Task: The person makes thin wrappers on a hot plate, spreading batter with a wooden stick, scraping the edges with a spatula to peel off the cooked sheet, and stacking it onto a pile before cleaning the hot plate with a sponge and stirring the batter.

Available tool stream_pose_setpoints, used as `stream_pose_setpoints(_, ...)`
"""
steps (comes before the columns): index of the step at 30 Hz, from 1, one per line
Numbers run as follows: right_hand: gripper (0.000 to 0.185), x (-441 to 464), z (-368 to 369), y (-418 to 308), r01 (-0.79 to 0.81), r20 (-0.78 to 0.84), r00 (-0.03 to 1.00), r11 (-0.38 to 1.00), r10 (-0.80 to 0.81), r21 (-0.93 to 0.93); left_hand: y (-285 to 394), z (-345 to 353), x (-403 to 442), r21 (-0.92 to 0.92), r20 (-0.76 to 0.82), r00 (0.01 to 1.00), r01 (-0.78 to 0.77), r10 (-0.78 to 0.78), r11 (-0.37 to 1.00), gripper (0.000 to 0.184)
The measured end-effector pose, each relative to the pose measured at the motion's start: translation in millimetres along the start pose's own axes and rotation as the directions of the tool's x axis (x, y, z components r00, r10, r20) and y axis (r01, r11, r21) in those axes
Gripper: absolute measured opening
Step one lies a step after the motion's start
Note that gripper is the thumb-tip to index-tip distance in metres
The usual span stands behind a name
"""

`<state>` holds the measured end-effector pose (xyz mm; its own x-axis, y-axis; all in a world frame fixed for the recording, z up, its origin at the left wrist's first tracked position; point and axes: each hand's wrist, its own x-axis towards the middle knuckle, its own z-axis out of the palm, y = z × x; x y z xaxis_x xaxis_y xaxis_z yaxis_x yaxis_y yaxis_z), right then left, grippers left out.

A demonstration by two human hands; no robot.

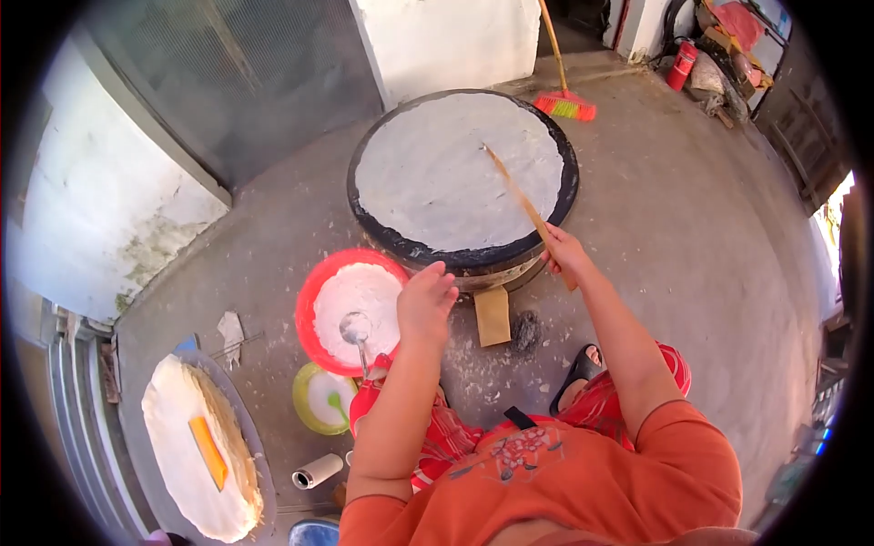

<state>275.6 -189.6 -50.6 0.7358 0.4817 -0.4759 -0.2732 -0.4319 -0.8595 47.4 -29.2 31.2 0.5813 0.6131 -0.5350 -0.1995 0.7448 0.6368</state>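
Griddle (572, 173): round, dark-rimmed; the landmark for all places below.
Pale sheet (428, 187): spread over the griddle's top, nearly to its rim.
Stack of flat sheets (177, 437): well apart from the griddle, to its near left.
Red basin (308, 305): just beside the griddle's near-left edge, holding white batter.
Wooden stick (521, 193): long axis slanting from beyond the griddle's near-right edge to near its middle; tip contact with the sheet cannot be told.
Left hand (426, 305): at the griddle's near edge, fingers loosely curved, grasping nothing visible, well apart from the stick.
Right hand (566, 255): at the near-right edge, fingers closed round the stick's lower part; the nearer hand, with most of the stick lying forward and leftward.
Ladle (356, 329): in the basin, near left of the griddle.
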Motion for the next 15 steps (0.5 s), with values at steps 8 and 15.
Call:
stream_pose_setpoints(8, 0.036, 7, 12, 5, 0.305, -0.138, 0.882, 0.77, -0.45, -0.561, -4, 12, -10, 0.064, 0.089, 0.994, 0.053, -0.058, 0.997, 0.023)
stream_pose_setpoints(15, 0.036, -17, 22, 0, 0.322, 0.066, 0.947, 0.917, -0.315, -0.234, -7, 14, -13, 0.093, 0.132, 0.987, 0.076, -0.088, 0.993, 0.024)
